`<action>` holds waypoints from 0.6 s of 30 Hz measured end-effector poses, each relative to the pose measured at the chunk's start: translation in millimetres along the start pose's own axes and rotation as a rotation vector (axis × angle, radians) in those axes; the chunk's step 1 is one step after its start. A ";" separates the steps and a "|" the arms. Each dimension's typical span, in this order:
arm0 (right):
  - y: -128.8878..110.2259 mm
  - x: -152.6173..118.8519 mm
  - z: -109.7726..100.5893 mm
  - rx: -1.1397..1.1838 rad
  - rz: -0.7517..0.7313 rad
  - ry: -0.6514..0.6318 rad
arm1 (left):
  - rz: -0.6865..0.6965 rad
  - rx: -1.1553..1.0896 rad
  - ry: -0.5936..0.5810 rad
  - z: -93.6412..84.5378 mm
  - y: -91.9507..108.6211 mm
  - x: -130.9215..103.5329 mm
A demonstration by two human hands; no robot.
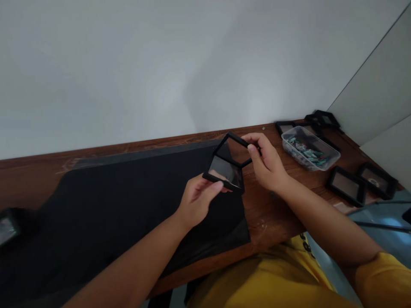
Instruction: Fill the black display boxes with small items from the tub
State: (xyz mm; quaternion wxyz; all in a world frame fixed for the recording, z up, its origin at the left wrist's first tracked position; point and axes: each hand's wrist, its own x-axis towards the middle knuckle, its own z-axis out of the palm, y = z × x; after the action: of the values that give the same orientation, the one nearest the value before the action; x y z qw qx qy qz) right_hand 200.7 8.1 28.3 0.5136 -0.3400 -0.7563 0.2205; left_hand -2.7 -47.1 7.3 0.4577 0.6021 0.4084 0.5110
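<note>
Above a black mat point(105, 214) I hold a black square display case point(229, 164) with clear film panels, hinged open in two halves. My left hand point(197, 201) grips the lower half at its near corner. My right hand point(266, 160) pinches the rim of the raised upper half. I see nothing inside the case. The mat lies on a brown wooden table point(272, 214).
A clear plastic tub point(310, 147) of small greenish items stands at the right rear. Several more black frame cases lie around it, at the back point(323, 119) and at the right edge point(346, 186). A dark object point(8, 229) sits at the far left. A white wall runs behind the table.
</note>
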 end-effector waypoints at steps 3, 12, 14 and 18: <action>-2.8 -0.2 -1.9 -0.068 -0.026 -0.027 | -0.133 -0.112 -0.022 1.3 -0.9 4.8; -3.6 -0.5 -3.4 -0.099 -0.097 -0.046 | -0.389 -0.023 0.062 -3.4 -11.1 14.9; -3.8 -0.3 -3.8 -0.104 -0.078 -0.009 | -0.406 0.005 0.062 -3.3 -13.7 14.6; -1.0 0.8 -4.4 -0.113 -0.045 0.055 | -0.363 0.091 0.026 -1.6 -19.1 11.5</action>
State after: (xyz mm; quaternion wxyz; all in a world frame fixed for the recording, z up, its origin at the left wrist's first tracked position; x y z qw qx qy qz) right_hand 204.3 8.0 31.2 0.5192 -0.3572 -0.7605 0.1563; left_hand -3.1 -31.1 -8.3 0.5092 0.5321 0.5389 0.4088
